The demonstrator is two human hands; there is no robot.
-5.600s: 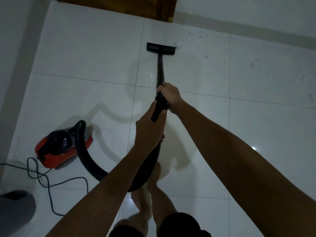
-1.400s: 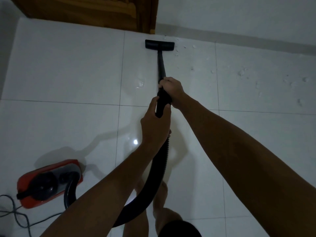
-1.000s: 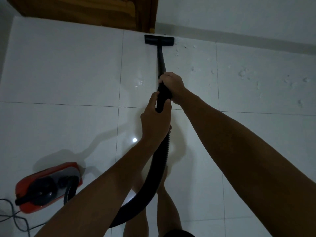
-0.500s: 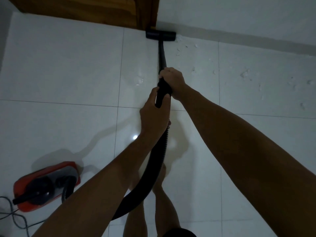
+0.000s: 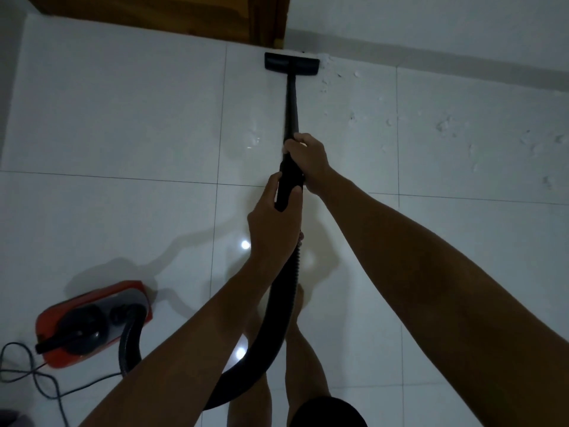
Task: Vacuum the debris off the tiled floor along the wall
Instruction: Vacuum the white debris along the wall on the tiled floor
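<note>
Both my hands grip a black vacuum wand (image 5: 292,106). My right hand (image 5: 308,158) holds it higher up, and my left hand (image 5: 272,223) holds the handle just below, where the ribbed hose (image 5: 277,315) begins. The flat black floor nozzle (image 5: 292,63) lies on the white tiles, touching the base of the wall beside the door frame. White debris specks (image 5: 445,126) are scattered on the tiles to the right of the nozzle, along the wall.
The red and black vacuum body (image 5: 89,325) sits on the floor at lower left, with its cord (image 5: 34,380) looped beside it. A wooden door (image 5: 160,13) stands at the top. My bare legs (image 5: 304,359) are below the hose.
The nozzle has been pushed forward from mid-tile to the foot of the wall by the door frame. Both hands kept their grip and moved forward with the wand.
</note>
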